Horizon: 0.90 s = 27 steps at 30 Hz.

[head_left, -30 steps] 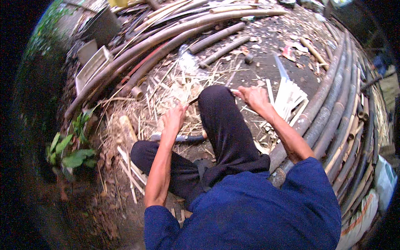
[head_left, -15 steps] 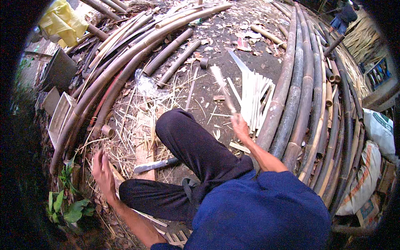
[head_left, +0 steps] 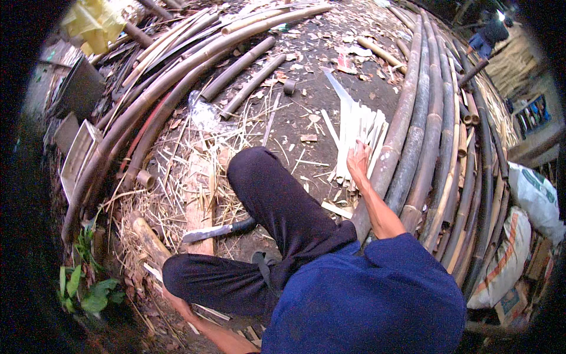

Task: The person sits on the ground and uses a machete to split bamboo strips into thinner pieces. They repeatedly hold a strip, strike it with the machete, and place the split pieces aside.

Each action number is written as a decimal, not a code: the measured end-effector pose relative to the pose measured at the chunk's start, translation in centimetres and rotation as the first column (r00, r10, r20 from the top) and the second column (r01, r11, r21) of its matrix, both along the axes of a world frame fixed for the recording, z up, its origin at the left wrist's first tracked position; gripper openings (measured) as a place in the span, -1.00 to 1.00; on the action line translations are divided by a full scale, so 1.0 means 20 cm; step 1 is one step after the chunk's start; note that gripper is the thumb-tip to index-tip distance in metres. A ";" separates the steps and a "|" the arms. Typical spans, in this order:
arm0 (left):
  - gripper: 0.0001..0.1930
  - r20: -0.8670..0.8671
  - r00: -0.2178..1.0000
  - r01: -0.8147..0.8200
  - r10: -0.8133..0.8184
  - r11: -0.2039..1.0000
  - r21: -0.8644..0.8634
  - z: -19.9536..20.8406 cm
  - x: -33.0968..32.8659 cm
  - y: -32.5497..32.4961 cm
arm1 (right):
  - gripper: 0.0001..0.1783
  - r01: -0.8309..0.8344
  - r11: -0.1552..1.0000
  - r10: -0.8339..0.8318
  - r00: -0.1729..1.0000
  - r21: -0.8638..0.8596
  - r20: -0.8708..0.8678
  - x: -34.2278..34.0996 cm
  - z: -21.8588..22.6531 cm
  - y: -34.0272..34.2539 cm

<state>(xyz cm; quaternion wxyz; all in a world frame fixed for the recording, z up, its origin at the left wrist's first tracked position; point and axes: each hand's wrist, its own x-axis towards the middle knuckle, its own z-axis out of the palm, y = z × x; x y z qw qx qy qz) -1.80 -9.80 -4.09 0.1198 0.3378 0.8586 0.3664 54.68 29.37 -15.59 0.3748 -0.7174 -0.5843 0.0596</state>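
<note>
Pale split bamboo strips (head_left: 368, 121) lie bundled on the dirt in front of me, to the right. Over the near part of this pile is my right hand (head_left: 357, 160), its fingers stretched onto the strips, not wrapped round any that I can see. My left hand (head_left: 171, 300) is low beside my left knee, which hides its fingers; pale strips lie close to it. A big knife (head_left: 207, 233) with a dark handle rests across a wooden board (head_left: 200, 203) between my legs. From the far end of the pile sticks out a saw blade (head_left: 337, 87).
Long bamboo poles (head_left: 417, 118) run along the right, and more curved poles (head_left: 159, 76) along the left. Shavings (head_left: 177, 183) litter the ground. White sacks (head_left: 501, 256) stand at the right edge. Another person (head_left: 490, 34) is far off at the upper right.
My right hand has moved forward onto the pile, and the strip it was swinging is no longer distinct. My left hand has dropped back from the open air to beside the knee.
</note>
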 end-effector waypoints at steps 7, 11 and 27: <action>-0.80 0.075 0.991 -0.109 0.109 0.994 0.000 -0.22 0.29 -0.25 | -0.75 -0.565 0.738 0.647 0.747 0.368 -0.150 -1.13 0.93 0.07; -0.81 0.113 0.970 -0.224 0.214 0.971 0.084 -0.39 0.41 -0.29 | -0.73 -0.886 0.460 0.804 0.390 0.054 -0.449 -1.67 0.97 -0.21; -0.62 -0.165 0.522 -0.797 0.837 0.410 -0.445 -1.17 0.15 -1.23 | -0.39 -0.627 -0.014 0.997 -0.066 -0.779 0.035 -1.72 -0.57 -0.68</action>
